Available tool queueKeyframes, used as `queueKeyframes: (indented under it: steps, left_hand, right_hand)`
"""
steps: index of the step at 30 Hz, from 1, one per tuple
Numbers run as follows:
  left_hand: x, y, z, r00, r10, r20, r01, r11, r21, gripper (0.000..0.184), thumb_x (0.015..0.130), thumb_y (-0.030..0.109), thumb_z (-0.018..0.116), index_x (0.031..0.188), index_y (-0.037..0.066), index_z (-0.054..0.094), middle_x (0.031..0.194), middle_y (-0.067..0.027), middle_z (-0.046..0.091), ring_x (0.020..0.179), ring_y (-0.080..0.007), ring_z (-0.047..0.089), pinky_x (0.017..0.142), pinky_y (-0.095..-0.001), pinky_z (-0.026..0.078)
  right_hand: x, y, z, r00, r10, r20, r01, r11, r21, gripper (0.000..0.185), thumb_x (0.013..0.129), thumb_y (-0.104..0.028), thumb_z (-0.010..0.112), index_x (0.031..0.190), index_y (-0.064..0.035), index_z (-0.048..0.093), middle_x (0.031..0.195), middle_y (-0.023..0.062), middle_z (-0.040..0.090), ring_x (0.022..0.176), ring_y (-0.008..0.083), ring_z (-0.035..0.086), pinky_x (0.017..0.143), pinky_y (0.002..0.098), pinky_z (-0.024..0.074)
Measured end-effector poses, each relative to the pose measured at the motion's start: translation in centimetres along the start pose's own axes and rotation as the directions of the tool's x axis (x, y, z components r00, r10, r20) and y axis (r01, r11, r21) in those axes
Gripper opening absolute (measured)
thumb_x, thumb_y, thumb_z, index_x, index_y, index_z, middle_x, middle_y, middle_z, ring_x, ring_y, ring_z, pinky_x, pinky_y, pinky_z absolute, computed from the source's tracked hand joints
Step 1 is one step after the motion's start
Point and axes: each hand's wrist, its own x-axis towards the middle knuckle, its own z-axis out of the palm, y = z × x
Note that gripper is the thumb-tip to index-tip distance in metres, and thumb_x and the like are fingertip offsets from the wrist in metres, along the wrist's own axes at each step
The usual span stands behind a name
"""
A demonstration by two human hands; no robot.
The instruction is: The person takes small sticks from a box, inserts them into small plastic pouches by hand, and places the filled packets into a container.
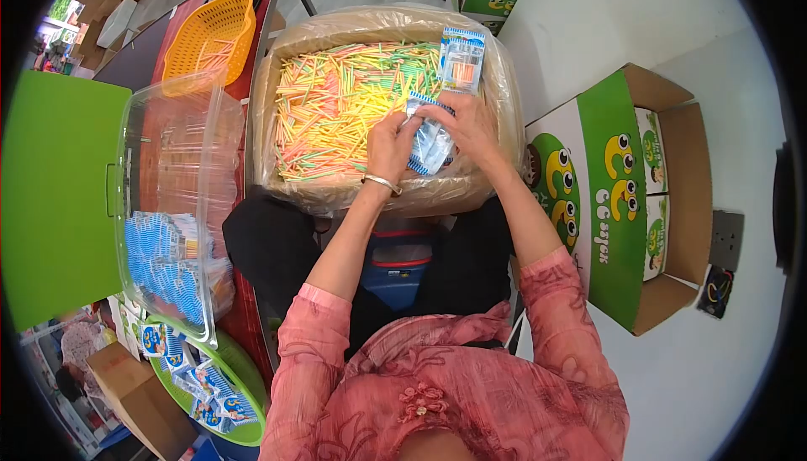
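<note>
My L grip (388,148) and R grip (467,125) both pinch a blue-striped pkt (432,150) over the carton's (353,26) near R part, prob. so any dropped sticks (332,100) land inside. 2nd pkt (461,59) lies at carton's far R corner, prob. for quick reach; clear tub (176,154) w/ more pkts (164,251) sits L of carton, prob. keeping them apart.

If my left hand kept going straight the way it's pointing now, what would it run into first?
Your left hand would first meet the lower blue-and-white packet, which it already appears to touch. Beyond that probably come the coloured sticks, though depth is unclear.
</note>
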Motion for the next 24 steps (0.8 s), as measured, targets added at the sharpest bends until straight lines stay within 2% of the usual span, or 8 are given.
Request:
queueKeyframes:
  steps: [2, 5, 8, 11, 15, 16, 18, 24]
  left_hand:
    - [-0.8, 2.1, -0.4, 0.992, -0.021, -0.126, 0.044, 0.983, 0.178, 0.025, 0.089, 0.022, 0.068, 0.082, -0.002, 0.067, 0.069, -0.0157, 0.064, 0.061, -0.0248, 0.06, 0.058, -0.0385, 0.045]
    - [-0.5, 0.7, -0.9, 0.978, -0.027, -0.205, 0.028, 1.0, 0.002, 0.023, 0.09, 0.021, 0.066, 0.084, -0.001, 0.068, 0.072, -0.0176, 0.065, 0.062, -0.0279, 0.061, 0.059, -0.0391, 0.045]
    - [0.2, -1.9, -1.5, 0.94, 0.075, -0.333, -0.106, 0.991, -0.076, 0.019, 0.09, 0.019, 0.065, 0.09, 0.0, 0.069, 0.073, -0.0181, 0.066, 0.064, -0.028, 0.063, 0.06, -0.0385, 0.046]
    - [-0.1, -2.0, -3.0, 0.971, 0.016, -0.239, -0.025, 0.999, -0.033, 0.018, 0.093, 0.008, 0.062, 0.103, -0.003, 0.07, 0.081, -0.0048, 0.07, 0.072, -0.0079, 0.06, 0.066, -0.0253, 0.049]
    - [-1.4, -0.5, -2.6, 0.991, 0.038, -0.131, -0.061, 0.982, -0.179, 0.013, 0.091, 0.008, 0.064, 0.099, -0.002, 0.068, 0.083, -0.0034, 0.069, 0.076, -0.0076, 0.061, 0.069, -0.025, 0.049]
    - [-1.5, -0.3, -2.3, 0.986, 0.073, -0.147, -0.099, 0.979, -0.18, 0.012, 0.091, 0.008, 0.064, 0.098, -0.001, 0.068, 0.082, -0.0027, 0.068, 0.075, -0.0072, 0.06, 0.068, -0.0249, 0.049]
    - [-1.8, 0.3, -2.1, 0.974, 0.145, -0.176, -0.178, 0.967, -0.185, 0.011, 0.091, 0.008, 0.065, 0.097, 0.0, 0.067, 0.079, -0.0012, 0.066, 0.072, -0.0064, 0.057, 0.065, -0.0247, 0.047]
    - [-2.3, 0.6, -4.0, 0.993, -0.006, -0.121, -0.01, 0.99, -0.137, 0.017, 0.095, 0.016, 0.062, 0.088, 0.001, 0.067, 0.072, 0.0019, 0.059, 0.066, -0.0051, 0.047, 0.057, -0.0247, 0.041]
  right_hand:
    - [0.2, 0.6, 0.3, 1.0, -0.028, 0.015, 0.03, 0.989, -0.143, 0.033, 0.084, -0.032, 0.072, 0.077, -0.0011, 0.067, 0.066, 0.0171, 0.059, 0.063, 0.0316, 0.059, 0.058, 0.0392, 0.0437]
    - [0.5, 1.4, 0.5, 0.998, -0.034, 0.048, 0.044, 0.976, -0.216, 0.031, 0.084, -0.034, 0.072, 0.078, -0.0034, 0.068, 0.069, 0.0142, 0.061, 0.069, 0.0317, 0.061, 0.067, 0.0412, 0.0442]
    - [0.4, 2.0, 0.3, 0.983, -0.157, 0.099, 0.186, 0.85, -0.493, 0.026, 0.08, -0.032, 0.074, 0.086, -0.007, 0.07, 0.077, 0.013, 0.066, 0.078, 0.0315, 0.064, 0.077, 0.0434, 0.0434]
    - [0.0, 1.0, 0.5, 0.935, -0.332, -0.124, 0.254, 0.871, -0.421, 0.026, 0.078, -0.029, 0.076, 0.094, -0.0094, 0.071, 0.083, 0.0107, 0.066, 0.084, 0.0287, 0.064, 0.085, 0.0438, 0.0398]
    - [0.5, -1.9, 1.0, 0.977, -0.211, -0.017, 0.211, 0.967, 0.141, 0.026, 0.079, -0.019, 0.075, 0.099, -0.0034, 0.071, 0.088, 0.0118, 0.069, 0.087, 0.0317, 0.064, 0.082, 0.0412, 0.0459]
    - [0.8, -1.3, 1.6, 0.963, -0.27, -0.023, 0.27, 0.961, 0.064, 0.023, 0.081, -0.017, 0.072, 0.096, -0.0001, 0.07, 0.084, 0.0116, 0.068, 0.082, 0.0284, 0.064, 0.076, 0.0372, 0.048]
    - [0.7, -1.7, 1.9, 0.99, -0.132, 0.046, 0.117, 0.962, 0.247, 0.021, 0.082, -0.017, 0.071, 0.092, 0.0012, 0.07, 0.078, 0.011, 0.067, 0.075, 0.0228, 0.063, 0.071, 0.0339, 0.0473]
    - [1.0, -3.6, 3.5, 0.994, -0.025, 0.107, -0.015, 0.934, 0.357, 0.02, 0.09, -0.016, 0.065, 0.087, 0.0027, 0.071, 0.067, 0.0084, 0.063, 0.062, 0.0111, 0.054, 0.059, 0.028, 0.0428]
